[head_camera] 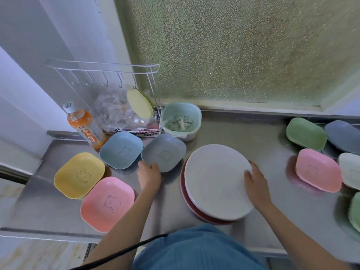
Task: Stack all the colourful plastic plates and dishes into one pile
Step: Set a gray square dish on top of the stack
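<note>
A large white plate (216,182) lies on top of a red plate (191,209) at the centre of the steel counter. My right hand (256,184) rests on the white plate's right rim. My left hand (149,175) grips the near edge of a grey square dish (165,151). To the left lie a blue dish (121,149), a yellow dish (78,175) and a pink dish (108,203). On the right lie a green dish (305,133), a grey-blue dish (343,136), a pink dish (318,170), a white dish (350,170) and a second green dish (355,211).
An orange drink bottle (83,125) stands at the back left beside a white wire rack (134,114) with hooks, plastic wrap and a yellow-green plate (139,103). A pale green strainer basket (181,120) sits behind the grey dish. A frosted window lies beyond. A black cable crosses my lap.
</note>
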Demonstrator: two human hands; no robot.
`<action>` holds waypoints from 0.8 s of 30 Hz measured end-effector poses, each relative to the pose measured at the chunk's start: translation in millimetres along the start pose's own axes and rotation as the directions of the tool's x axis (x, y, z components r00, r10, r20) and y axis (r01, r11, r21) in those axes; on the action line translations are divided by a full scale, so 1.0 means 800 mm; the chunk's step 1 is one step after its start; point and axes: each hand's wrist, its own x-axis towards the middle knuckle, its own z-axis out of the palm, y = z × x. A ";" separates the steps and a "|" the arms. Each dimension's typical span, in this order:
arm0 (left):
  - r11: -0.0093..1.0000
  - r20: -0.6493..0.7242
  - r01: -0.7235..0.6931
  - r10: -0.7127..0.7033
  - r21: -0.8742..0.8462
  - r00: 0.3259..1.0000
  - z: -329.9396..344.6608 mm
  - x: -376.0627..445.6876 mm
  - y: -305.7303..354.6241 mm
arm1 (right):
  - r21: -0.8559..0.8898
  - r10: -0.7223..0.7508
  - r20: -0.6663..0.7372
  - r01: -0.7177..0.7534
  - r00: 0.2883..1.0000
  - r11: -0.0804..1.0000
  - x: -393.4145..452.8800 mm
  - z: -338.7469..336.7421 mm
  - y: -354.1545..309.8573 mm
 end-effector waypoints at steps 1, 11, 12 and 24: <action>0.999 -0.016 -0.035 0.036 0.025 0.999 0.001 -0.003 -0.001 | 0.002 0.003 -0.001 -0.003 1.000 1.000 0.000 0.000 -0.001; 0.973 -0.131 -0.157 0.181 0.171 0.975 -0.017 -0.016 -0.006 | 0.117 -0.001 -0.012 0.003 1.000 0.993 -0.003 -0.004 -0.003; 0.973 -0.144 -0.167 0.191 0.162 0.971 -0.020 -0.016 -0.007 | 0.135 0.003 -0.019 0.000 1.000 0.991 -0.003 -0.005 -0.004; 0.899 0.051 -0.434 0.432 0.057 0.901 0.010 -0.066 0.009 | 0.235 0.007 -0.013 -0.004 1.000 0.972 -0.006 -0.013 0.002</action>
